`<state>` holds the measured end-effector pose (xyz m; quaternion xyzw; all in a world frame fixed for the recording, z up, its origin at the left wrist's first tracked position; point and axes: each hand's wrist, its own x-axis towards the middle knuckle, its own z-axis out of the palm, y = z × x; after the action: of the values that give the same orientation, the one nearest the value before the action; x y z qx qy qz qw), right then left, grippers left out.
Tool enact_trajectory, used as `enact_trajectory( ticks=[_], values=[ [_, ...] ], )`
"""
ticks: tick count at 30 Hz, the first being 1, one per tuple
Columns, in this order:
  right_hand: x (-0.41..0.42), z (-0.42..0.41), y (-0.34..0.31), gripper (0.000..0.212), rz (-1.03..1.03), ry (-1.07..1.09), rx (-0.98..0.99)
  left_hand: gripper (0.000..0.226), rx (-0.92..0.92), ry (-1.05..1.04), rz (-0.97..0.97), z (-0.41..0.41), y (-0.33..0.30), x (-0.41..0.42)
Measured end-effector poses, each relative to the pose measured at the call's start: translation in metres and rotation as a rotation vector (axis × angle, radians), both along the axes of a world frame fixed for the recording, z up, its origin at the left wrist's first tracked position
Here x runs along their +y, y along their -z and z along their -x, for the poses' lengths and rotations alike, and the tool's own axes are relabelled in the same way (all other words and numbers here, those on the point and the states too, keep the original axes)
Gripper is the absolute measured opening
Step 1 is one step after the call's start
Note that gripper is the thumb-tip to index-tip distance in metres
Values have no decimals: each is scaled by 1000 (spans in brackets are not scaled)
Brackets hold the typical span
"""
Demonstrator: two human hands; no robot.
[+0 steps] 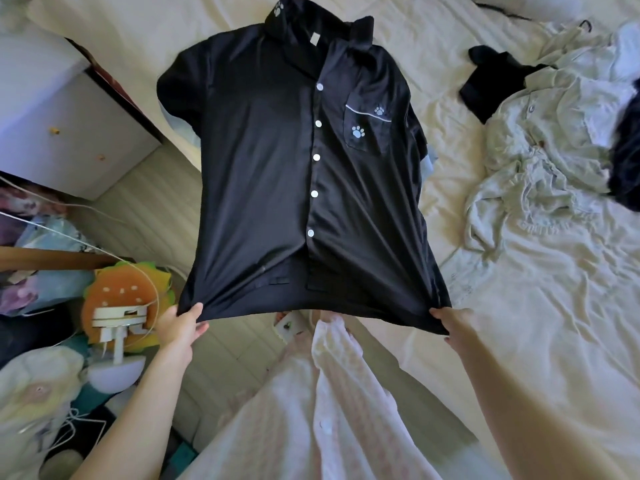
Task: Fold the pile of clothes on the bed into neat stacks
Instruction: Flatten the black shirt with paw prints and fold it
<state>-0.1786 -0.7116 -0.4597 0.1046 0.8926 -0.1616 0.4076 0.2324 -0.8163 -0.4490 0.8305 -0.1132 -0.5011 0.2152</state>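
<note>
Both my hands pinched the hem of the black shirt (270,174), my left hand (181,325) at one bottom corner and my right hand (453,323) at the other. It stretched away from me, buttoned front up, collar far over the bed (519,341). More clothes (540,161) lay crumpled to my right.

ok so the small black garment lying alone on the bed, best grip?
Pinch the small black garment at its upper left corner, which sticks out clear of the rest, coming from the bare sheet side. Its right edge is tucked under the cream clothes pile, so avoid that side.
</note>
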Motion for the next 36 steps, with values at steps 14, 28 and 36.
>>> enact_trajectory(
  ticks=[14, 28, 36],
  values=[
    [-61, 5, 15, 22, 60, -411, 143, 29, -74, 763, 12, 81, 11, -46],
    [-267, 128, 83, 47, 288, -333, 174, 59, -437, 1757, 291, 263, 78, -206],
    [-317, 172, 95, 15, 431, 10, -92, 71, -594, 1884, 374, 310, 106, -244]
  ],
)
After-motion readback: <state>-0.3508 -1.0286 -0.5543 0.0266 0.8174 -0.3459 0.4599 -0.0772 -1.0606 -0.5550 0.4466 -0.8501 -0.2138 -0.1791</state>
